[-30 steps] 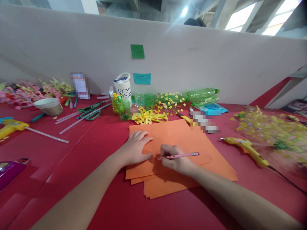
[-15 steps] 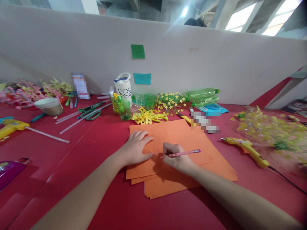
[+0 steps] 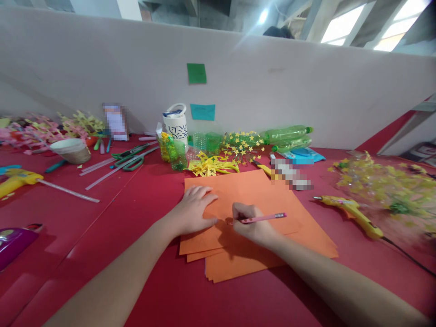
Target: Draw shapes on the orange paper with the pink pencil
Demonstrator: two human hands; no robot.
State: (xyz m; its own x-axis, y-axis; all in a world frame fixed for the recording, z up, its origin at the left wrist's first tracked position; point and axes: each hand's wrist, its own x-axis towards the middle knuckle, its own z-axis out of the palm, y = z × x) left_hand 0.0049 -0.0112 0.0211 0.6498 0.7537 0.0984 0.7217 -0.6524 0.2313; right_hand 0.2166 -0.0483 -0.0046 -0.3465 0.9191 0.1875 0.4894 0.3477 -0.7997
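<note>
Several sheets of orange paper (image 3: 245, 186) lie in a loose, uneven stack on the red table in front of me. My left hand (image 3: 193, 211) is spread flat on the left part of the top sheet, fingers apart. A pink pencil (image 3: 264, 218) with an eraser end is gripped in my right hand (image 3: 254, 225); its tip points down and left at the paper near my left thumb. The tip is too small to tell whether it touches. My right hand rests on the middle of the sheet.
Right of the paper lies a yellow glue gun (image 3: 354, 213) with a black cord. Behind stand cut green bottles (image 3: 206, 141), a white tumbler (image 3: 175, 126) and yellow star cutouts (image 3: 207, 165). Scissors (image 3: 131, 159), a cup (image 3: 71, 151) and another yellow glue gun (image 3: 20, 180) are leftward.
The pencil and my right hand have shifted very slightly within the same spot on the paper. My left hand stays in place on the sheet.
</note>
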